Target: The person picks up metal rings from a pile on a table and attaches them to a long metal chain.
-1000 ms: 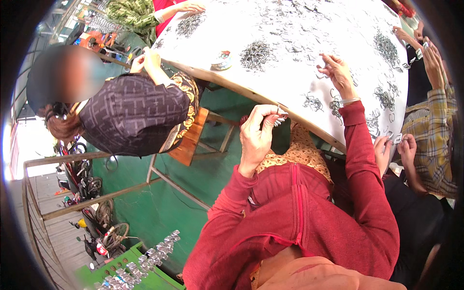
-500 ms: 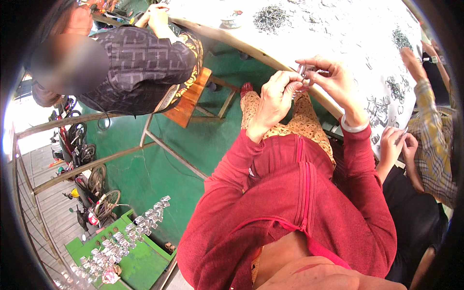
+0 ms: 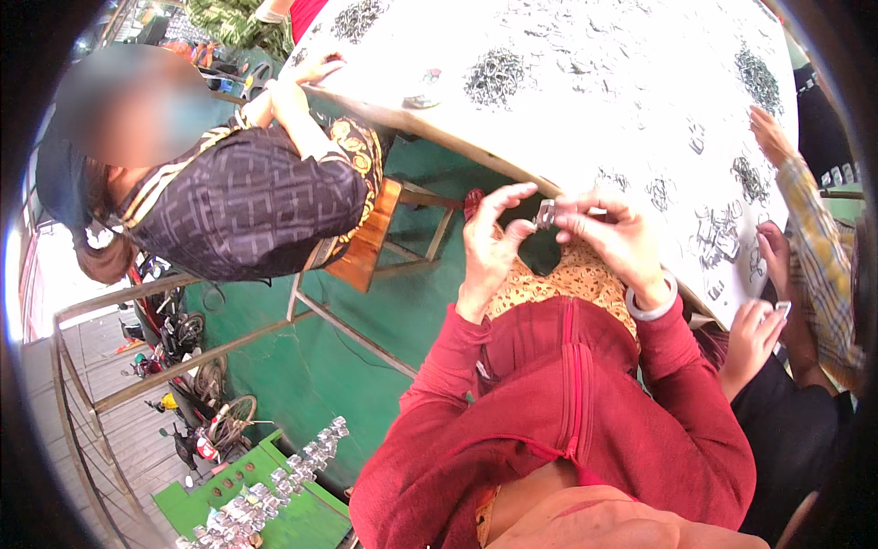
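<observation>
A small shiny metal piece (image 3: 545, 214), bent like a clip or buckle, is pinched between the thumb and fingers of my right hand (image 3: 617, 233), just off the table's near edge. My left hand (image 3: 489, 249) faces it, thumb and forefinger spread around a gap. The left thumb tip comes close to the piece; whether they touch I cannot tell. Both hands are over my lap. Beyond them, the white-topped table (image 3: 585, 128) bears scattered small dark metal pieces and a dense pile (image 3: 494, 75) of them.
On the left a person in a dark patterned top (image 3: 247, 215) sits on a wooden bench (image 3: 368, 247). Other people's hands (image 3: 754, 343) work at the right. Behind the railing (image 3: 183, 380) stand motorbikes. A green table (image 3: 302, 512) at lower left holds rows of shiny metal pieces.
My hands have drawn apart and moved down, nearer my body. The left fingers have opened from around the piece, which stays in the right hand. The view has shifted; the seated person's head has turned.
</observation>
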Tool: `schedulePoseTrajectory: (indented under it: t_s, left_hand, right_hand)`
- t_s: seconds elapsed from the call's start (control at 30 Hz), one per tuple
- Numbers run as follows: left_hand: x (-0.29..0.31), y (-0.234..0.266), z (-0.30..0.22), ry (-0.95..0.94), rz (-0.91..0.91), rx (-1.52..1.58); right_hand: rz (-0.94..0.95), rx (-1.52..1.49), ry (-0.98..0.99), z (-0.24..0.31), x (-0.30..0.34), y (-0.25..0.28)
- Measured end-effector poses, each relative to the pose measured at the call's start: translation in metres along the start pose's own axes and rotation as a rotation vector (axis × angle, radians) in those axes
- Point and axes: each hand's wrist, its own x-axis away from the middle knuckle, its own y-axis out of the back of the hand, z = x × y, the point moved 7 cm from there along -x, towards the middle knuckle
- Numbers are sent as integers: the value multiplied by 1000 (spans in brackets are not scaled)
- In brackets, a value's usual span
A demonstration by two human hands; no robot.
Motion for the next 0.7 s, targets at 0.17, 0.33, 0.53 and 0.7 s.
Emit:
schedulePoseTrajectory:
  t_s: [0.17, 0.33, 0.53, 0.7]
  left_hand:
    - [-109, 3, 60, 79, -10, -375]
    - [-191, -51, 83, -362, 241, -908]
    - [-178, -77, 133, -526, 426, -1268]
    - [-191, -47, 198, -471, 219, -1123]
  right_hand:
    - [96, 144, 121, -5, -7, -3]
    - [105, 114, 42, -18, -9, -3]
    - [45, 181, -13, -16, -17, 6]
    - [145, 217, 109, -7, -13, -12]
